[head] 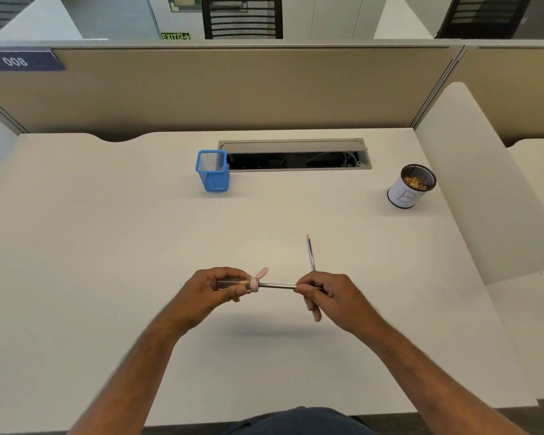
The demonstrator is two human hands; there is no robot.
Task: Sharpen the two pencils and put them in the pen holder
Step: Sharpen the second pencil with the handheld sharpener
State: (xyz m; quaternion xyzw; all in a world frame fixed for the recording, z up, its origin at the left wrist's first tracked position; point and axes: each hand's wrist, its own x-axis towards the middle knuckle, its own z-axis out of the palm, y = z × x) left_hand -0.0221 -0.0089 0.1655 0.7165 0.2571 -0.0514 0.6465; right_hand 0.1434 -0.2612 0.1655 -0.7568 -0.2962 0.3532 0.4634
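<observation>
Matt, smooth white desk (107,246). On it, a blue wire-mesh holder (212,171); right of the holder, a dark mesh cup (410,186) wrapped in white paper. Clear plastic sharpener (247,283) with pink cap; glossy pencil (277,286).

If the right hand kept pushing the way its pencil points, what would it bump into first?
The right hand aims its pencil leftward, so it would likely meet the pink-capped sharpener gripped by the left hand first.

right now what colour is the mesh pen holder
Blue, seen in the head view: the pen holder stands beside the desk's cable tray.
</observation>
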